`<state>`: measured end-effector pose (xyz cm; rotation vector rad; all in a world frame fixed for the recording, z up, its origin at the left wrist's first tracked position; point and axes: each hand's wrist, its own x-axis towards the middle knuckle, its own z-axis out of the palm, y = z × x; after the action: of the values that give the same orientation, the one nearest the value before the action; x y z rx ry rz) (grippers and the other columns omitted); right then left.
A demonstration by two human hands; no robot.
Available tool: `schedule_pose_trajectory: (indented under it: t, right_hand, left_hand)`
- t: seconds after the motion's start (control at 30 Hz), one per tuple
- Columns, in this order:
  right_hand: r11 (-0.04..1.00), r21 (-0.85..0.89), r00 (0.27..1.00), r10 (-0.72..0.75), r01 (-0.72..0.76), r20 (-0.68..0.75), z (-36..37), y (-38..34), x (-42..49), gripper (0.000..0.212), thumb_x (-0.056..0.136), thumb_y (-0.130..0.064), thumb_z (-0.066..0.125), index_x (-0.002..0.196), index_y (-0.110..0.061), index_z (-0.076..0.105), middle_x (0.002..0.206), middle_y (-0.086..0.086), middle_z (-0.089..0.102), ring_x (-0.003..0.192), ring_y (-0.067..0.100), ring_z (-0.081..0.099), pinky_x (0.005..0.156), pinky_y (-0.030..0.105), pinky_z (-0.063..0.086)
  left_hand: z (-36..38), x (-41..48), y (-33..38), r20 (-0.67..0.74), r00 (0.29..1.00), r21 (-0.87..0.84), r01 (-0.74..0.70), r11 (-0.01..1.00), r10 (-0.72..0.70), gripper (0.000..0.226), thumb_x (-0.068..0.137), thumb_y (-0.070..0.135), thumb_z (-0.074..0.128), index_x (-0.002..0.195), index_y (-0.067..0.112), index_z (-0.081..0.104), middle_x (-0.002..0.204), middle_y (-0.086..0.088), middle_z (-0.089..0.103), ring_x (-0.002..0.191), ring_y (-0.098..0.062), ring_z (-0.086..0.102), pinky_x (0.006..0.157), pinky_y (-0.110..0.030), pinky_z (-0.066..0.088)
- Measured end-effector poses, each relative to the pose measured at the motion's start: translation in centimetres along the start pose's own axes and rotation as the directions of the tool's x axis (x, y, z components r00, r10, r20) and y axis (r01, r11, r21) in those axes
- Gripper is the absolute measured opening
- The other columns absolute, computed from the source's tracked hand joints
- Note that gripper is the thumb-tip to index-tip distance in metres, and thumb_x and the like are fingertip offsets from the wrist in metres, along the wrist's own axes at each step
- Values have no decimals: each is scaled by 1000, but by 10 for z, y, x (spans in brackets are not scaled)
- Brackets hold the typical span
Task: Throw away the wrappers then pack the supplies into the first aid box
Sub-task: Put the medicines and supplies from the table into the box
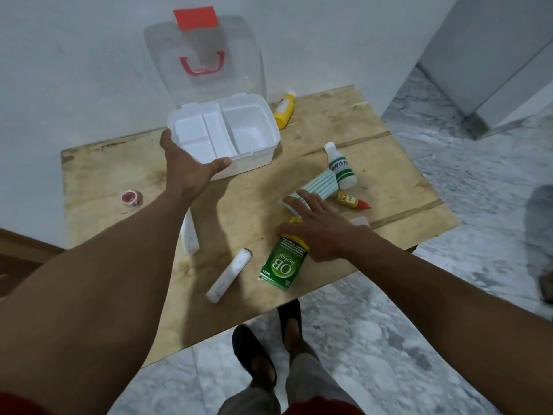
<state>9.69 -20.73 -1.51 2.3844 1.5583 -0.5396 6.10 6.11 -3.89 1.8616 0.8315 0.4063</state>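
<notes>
The white first aid box (257,151) stands open on the wooden table (113,175), its clear lid (236,55) with the red handle raised against the wall. Its tray compartments hold nothing. My left hand (188,166) grips the box's front left corner. My right hand (317,229) hovers with fingers spread over the top of a green OB herbal box (284,265) and one end of a striped pack of masks (320,187). Whether it touches them is unclear. A white and green bottle (341,166), a small dropper bottle (351,200), a yellow bottle (284,110), a white tube (229,275) and a tape roll (131,199) lie around.
The table stands against a white wall. Its near edge runs diagonally just behind my feet (269,339) on the marble floor. A flat white piece (190,235) lies under my left forearm. A dark shape (541,235) shows at the right edge.
</notes>
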Motion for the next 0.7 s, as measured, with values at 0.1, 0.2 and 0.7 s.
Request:
schedule_pose_trajectory:
  t: [0.1,0.2,0.7]
  right_hand:
    - [999,50,998,9,-6,-55,-6,0,-2,69,77,-20,71,135,-36,38,158,9,4,144,40,-9,117,54,5]
    - [988,146,996,54,-42,-76,-20,4,-2,69,76,-18,69,135,-36,38,158,6,5,144,38,-4,115,54,15]
    - [870,459,824,388,-180,-413,-110,84,54,56,72,-17,73,117,-2,43,110,18,53,94,35,54,67,33,35]
  left_hand:
    - [0,-3,0,-8,1000,0,2,1000,-2,125,67,34,90,154,11,3,160,-10,18,147,-24,21,121,-40,24]
    - [0,-7,3,-4,1000,-4,17,1000,-17,122,68,32,89,154,12,5,159,-9,21,146,-24,24,120,-38,25]
    - [3,-12,10,-37,997,-62,69,996,-72,120,68,26,90,154,10,9,153,-6,32,138,-20,33,106,-25,28]
